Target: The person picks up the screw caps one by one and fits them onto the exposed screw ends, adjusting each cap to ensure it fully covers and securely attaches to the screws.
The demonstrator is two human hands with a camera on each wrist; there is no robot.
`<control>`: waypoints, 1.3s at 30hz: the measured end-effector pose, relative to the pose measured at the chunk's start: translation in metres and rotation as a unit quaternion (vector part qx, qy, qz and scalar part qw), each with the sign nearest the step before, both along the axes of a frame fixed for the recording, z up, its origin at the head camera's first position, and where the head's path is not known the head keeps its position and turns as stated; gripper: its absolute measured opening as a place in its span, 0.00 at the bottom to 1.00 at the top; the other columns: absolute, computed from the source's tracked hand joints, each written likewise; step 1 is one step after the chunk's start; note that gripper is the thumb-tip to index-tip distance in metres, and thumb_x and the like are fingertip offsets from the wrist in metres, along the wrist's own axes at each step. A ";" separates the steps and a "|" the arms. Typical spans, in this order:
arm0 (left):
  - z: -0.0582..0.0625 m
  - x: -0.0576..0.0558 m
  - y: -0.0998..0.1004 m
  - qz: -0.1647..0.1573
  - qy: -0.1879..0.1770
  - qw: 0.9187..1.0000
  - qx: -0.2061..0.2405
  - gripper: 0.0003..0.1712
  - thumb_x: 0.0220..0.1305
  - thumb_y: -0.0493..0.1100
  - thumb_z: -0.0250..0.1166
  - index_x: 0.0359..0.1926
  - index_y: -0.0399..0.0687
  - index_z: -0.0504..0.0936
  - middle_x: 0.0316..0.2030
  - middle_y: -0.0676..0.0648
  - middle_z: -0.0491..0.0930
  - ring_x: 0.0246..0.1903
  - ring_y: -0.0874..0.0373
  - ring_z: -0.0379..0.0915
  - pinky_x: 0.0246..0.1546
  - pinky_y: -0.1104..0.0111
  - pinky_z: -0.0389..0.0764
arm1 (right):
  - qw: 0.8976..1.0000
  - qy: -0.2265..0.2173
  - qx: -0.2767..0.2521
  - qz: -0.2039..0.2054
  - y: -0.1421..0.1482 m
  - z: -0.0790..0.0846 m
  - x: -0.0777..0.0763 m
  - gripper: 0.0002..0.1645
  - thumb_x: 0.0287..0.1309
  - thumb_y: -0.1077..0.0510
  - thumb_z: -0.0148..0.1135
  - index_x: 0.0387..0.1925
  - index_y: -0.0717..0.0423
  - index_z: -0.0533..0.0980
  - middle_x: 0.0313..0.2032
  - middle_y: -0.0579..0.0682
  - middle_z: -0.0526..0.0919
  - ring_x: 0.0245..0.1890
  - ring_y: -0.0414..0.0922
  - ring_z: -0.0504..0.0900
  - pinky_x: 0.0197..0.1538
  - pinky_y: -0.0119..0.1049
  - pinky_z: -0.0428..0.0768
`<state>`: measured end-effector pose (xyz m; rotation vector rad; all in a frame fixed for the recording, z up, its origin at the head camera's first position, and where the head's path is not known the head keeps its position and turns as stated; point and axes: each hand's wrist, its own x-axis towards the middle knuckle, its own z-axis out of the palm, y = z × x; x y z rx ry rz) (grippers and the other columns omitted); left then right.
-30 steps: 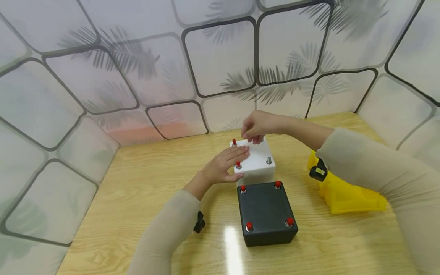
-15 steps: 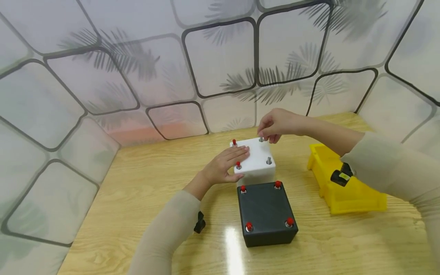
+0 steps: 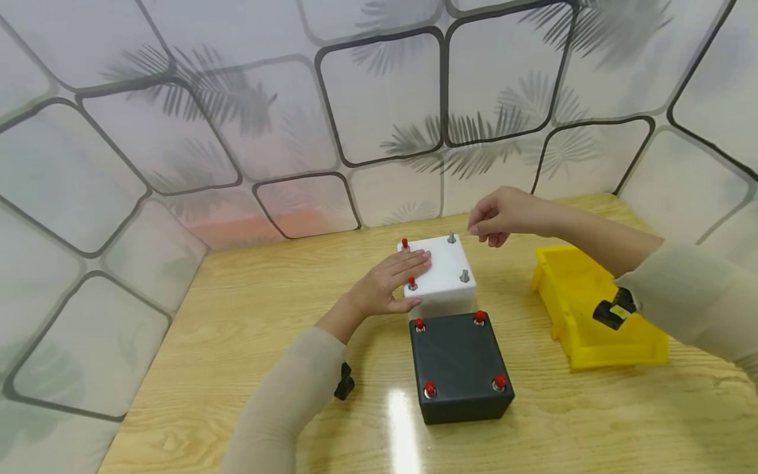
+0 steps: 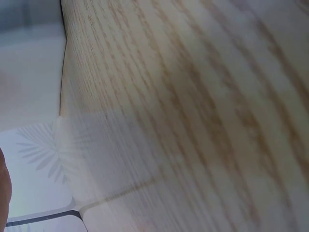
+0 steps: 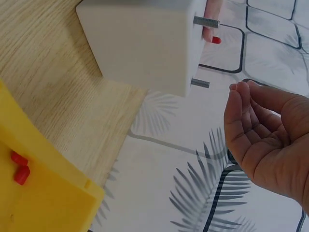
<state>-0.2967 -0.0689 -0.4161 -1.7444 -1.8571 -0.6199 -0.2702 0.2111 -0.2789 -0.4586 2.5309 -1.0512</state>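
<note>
My left hand (image 3: 385,284) rests flat on the left side of a white box (image 3: 441,263), fingers straight on its top. Red caps cover the bolts on that side. The far right bolt (image 3: 452,237) and near right bolt (image 3: 464,276) are bare metal threads. Beyond the far right corner, apart from the box, is my right hand (image 3: 494,217). In the right wrist view its fingers are loosely bent and the thumb meets the fingertips; nothing shows between them. The left wrist view catches mostly blurred tabletop.
Just in front of the white box stands a black box (image 3: 460,362), with red-capped bolts at its corners. A yellow bin (image 3: 551,296) is on the right, partly under the right forearm; two red caps (image 5: 20,174) lie inside. Patterned fabric walls (image 3: 284,131) enclose the wooden table (image 3: 254,309).
My right hand has moved right, from above the white box's far edge to beyond its far right corner, uncovering the bare far right bolt. The left hand has stayed in place.
</note>
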 end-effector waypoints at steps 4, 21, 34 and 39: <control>-0.001 0.000 0.001 -0.003 0.003 1.000 0.006 0.38 0.67 0.61 0.50 0.56 0.29 0.75 0.57 0.34 0.74 0.60 0.45 0.68 0.64 0.58 0.67 | 1.000 -0.003 0.000 -0.005 0.000 0.000 0.005 0.10 0.61 0.59 0.61 0.39 0.64 0.78 0.28 0.50 0.82 0.26 0.45 0.80 0.34 0.37 0.84; -0.003 -0.002 0.005 -0.015 0.009 1.000 0.012 0.37 0.67 0.61 0.51 0.55 0.28 0.75 0.56 0.33 0.75 0.60 0.45 0.69 0.63 0.57 0.68 | 1.000 0.006 0.016 -0.005 0.026 -0.006 0.028 0.11 0.62 0.59 0.60 0.41 0.64 0.78 0.29 0.50 0.82 0.28 0.46 0.81 0.35 0.35 0.84; -0.003 -0.002 0.002 -0.010 0.009 1.000 0.016 0.37 0.67 0.61 0.50 0.55 0.28 0.75 0.56 0.33 0.75 0.60 0.45 0.68 0.63 0.56 0.68 | 0.999 0.017 0.036 -0.028 0.043 -0.004 0.044 0.10 0.62 0.60 0.59 0.40 0.64 0.78 0.27 0.49 0.81 0.26 0.45 0.81 0.33 0.33 0.83; -0.003 0.000 0.002 -0.010 0.007 1.000 0.016 0.37 0.67 0.61 0.50 0.55 0.28 0.75 0.56 0.33 0.75 0.60 0.45 0.68 0.63 0.56 0.68 | 0.998 0.015 0.037 -0.047 0.055 -0.010 0.048 0.13 0.62 0.58 0.59 0.42 0.65 0.77 0.28 0.49 0.81 0.27 0.46 0.81 0.33 0.33 0.83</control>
